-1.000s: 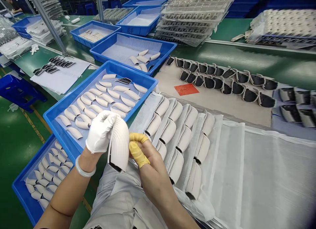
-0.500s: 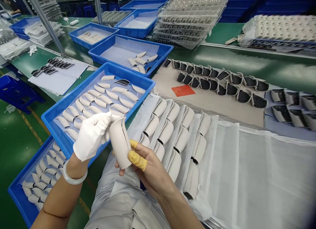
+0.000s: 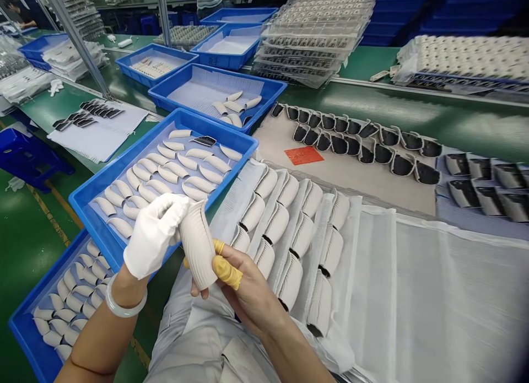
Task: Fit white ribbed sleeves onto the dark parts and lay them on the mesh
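Both hands hold one ribbed white curved shell [image 3: 198, 244] over my lap. My left hand [image 3: 152, 241], in a white glove, grips the shell's upper left side. My right hand [image 3: 237, 286], bare with yellow finger cots on thumb and a finger, clasps its lower end from the right. Just right of the hands, rows of similar white shells [image 3: 289, 228] lie on white foam sheet [image 3: 433, 295]. To the left, a blue tray [image 3: 95, 190] holds several small ribbed white pieces [image 3: 165, 171].
A second blue tray [image 3: 25, 322] of small pieces sits lower left. More blue trays [image 3: 273, 91] stand behind. Rows of black-lined shells [image 3: 363, 143] lie on the table beyond a red label [image 3: 303, 155]. Stacked clear trays [image 3: 314, 36] stand on the green conveyor.
The shell has been turned from showing its dark inner edge to showing its ribbed outer face, and both hands shifted slightly left and down with it.
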Demonstrator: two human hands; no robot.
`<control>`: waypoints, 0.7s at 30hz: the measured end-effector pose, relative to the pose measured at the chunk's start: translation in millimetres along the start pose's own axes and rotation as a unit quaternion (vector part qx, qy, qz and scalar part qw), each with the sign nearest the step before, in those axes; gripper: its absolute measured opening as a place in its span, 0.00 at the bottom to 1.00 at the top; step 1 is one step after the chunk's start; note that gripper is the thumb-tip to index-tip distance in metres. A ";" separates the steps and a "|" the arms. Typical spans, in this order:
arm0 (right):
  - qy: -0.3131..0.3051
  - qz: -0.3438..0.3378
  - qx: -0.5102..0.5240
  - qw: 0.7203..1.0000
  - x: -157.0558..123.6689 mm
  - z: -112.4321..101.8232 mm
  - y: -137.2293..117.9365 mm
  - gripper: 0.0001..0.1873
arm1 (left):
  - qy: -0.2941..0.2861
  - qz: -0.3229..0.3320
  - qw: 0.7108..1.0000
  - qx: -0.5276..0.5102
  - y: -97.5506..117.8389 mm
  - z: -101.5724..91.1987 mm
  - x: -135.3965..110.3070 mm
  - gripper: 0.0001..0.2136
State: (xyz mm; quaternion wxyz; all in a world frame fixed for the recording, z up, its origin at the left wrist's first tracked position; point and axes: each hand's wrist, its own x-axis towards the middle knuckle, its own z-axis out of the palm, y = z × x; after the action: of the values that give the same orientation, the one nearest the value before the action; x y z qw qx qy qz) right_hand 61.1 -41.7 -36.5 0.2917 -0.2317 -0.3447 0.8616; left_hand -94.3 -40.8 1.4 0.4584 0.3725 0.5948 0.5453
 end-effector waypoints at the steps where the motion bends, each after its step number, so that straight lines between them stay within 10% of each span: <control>1: -0.005 0.001 0.007 1.000 -0.2 0.5 -0.2 0.24 | 0.002 -0.009 1.000 -0.004 -0.2 0.2 0.3 0.12; 12: -0.033 0.006 0.107 0.994 2.5 0.0 3.6 0.21 | -0.015 0.058 0.997 0.057 -1.8 -1.7 0.2 0.12; 18: -0.036 -0.009 0.165 0.986 5.6 -3.6 6.3 0.19 | -0.126 0.081 0.963 0.222 3.5 -5.3 -6.8 0.36; 21: -0.044 0.003 0.189 0.981 6.3 -3.9 8.2 0.18 | -0.107 0.079 0.964 0.232 4.5 -2.2 -8.0 0.33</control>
State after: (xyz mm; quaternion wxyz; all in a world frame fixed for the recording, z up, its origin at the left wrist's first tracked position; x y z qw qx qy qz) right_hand 56.0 -40.5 -46.3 0.3121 -0.1357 -0.1868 0.9216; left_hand -94.2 -48.4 7.0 0.3760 0.5707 0.6210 0.3838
